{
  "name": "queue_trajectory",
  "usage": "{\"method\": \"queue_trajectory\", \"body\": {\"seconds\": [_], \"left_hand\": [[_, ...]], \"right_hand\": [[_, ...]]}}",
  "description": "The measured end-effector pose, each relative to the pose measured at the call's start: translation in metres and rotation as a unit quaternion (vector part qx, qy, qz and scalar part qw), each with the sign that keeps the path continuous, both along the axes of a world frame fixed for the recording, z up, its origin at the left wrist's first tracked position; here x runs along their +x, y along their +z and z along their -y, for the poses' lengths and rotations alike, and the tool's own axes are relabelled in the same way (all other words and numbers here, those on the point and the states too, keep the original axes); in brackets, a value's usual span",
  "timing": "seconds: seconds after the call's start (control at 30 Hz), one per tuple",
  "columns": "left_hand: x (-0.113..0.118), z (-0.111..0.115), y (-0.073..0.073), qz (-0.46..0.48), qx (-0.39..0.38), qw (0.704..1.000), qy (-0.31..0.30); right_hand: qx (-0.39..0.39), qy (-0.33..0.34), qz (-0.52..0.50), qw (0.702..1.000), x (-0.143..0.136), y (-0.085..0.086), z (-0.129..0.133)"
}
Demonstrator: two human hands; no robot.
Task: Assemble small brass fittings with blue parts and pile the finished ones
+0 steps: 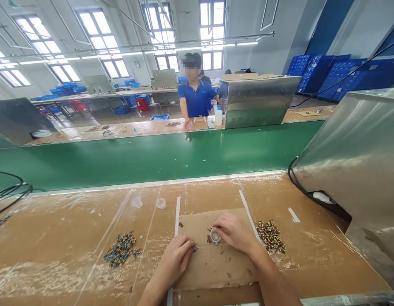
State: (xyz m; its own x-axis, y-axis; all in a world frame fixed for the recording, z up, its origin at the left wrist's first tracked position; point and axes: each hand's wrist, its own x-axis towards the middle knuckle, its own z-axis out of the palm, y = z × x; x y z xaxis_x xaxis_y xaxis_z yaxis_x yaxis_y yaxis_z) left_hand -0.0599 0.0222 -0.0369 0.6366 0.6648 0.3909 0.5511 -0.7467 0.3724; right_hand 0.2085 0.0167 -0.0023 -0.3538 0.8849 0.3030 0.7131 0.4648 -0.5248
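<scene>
My right hand [233, 231] is closed on a small clear plastic cup [215, 236], held tilted over a cardboard sheet [216, 272]. By the cup lie a few small dark reddish pieces [208, 239] and a light-blue bit [216, 244]. At the sheet's left edge, my left hand [178, 254] has its fingers pinched together at a tiny blue-ended part [196, 248]. A heap of small blue, black and gold parts [120, 250] lies to the left. On the right is a heap of black and gold parts [271, 236].
Two clear plastic cups [161, 203] stand at the back left. White tape strips [177, 216] flank the cardboard. A metal housing [352, 161] with a black cable rises at the right. Beyond the green conveyor belt [152, 155], a person in a blue shirt [197, 100] works opposite.
</scene>
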Motion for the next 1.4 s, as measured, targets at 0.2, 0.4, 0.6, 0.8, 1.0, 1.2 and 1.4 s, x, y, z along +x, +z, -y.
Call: {"method": "queue_trajectory", "body": {"seconds": [0.2,0.4,0.6,0.8,1.0,1.2,1.4], "left_hand": [[0.001,0.005,-0.001,0.045,0.021,0.999,0.011],[0.005,0.003,-0.005,0.063,0.029,0.998,0.008],[-0.001,-0.001,-0.005,0.096,0.071,0.992,-0.027],[-0.007,-0.005,-0.007,0.110,0.046,0.993,-0.024],[-0.006,0.005,-0.010,0.136,0.049,0.990,0.002],[0.000,0.007,-0.009,0.131,0.025,0.990,0.037],[-0.001,0.009,-0.011,0.126,0.002,0.992,0.026]], "right_hand": [[-0.009,-0.013,-0.002,1.000,-0.002,-0.001,-0.001],[0.032,-0.028,-0.017,0.999,0.003,-0.002,-0.005],[0.179,-0.176,-0.130,0.959,0.059,0.037,0.020],[0.057,-0.326,0.009,0.944,0.117,0.030,0.072],[-0.102,-0.239,0.161,0.952,0.117,-0.010,0.090],[-0.072,-0.237,0.135,0.959,0.136,-0.031,0.081],[-0.066,-0.246,0.136,0.957,0.136,-0.031,0.082]]}}
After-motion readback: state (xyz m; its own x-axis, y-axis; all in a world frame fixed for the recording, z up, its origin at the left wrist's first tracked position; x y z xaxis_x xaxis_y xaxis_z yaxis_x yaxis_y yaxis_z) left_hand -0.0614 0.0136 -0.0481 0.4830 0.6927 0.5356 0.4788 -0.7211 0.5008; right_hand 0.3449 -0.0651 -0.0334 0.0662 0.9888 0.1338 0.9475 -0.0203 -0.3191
